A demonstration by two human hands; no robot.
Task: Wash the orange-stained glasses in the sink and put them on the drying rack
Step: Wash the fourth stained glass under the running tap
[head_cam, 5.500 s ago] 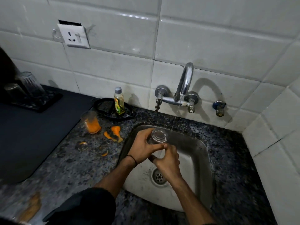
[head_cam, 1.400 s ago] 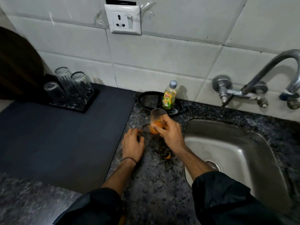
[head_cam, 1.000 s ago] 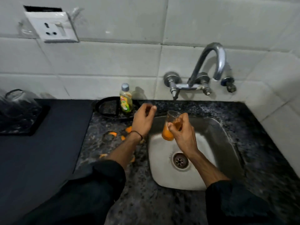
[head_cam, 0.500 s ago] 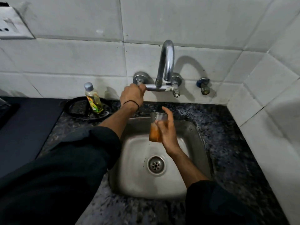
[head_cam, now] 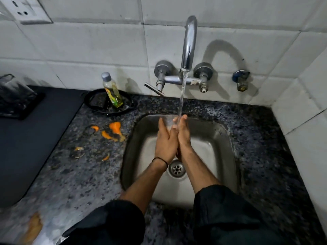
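At your far left, the drying rack [head_cam: 24, 113] sits on the dark mat [head_cam: 35, 142] with clear glassware [head_cam: 12, 91] on it, too blurred to count. Further right, a small bottle [head_cam: 113, 93] of yellow-green liquid stands upright in a round black dish [head_cam: 93, 103] against the tiled wall. In front of it, orange smears [head_cam: 114, 130] are scattered over the speckled counter [head_cam: 79, 174], near the sink's left edge.

Over the steel sink [head_cam: 223, 138], your left hand [head_cam: 165, 145] and right hand [head_cam: 184, 137] are pressed close together, each wrapped round the glass [head_cam: 168, 121] from its own side. You hold the glass upright between them, above the basin and behind the drain [head_cam: 177, 169]. It looks clear, with no orange showing. The water stream [head_cam: 182, 96] from the tap [head_cam: 189, 41] falls onto the glass's right rim, at your right fingertips [head_cam: 184, 117]. To the right of the tap, a small blue-capped valve [head_cam: 241, 80] juts from the wall.
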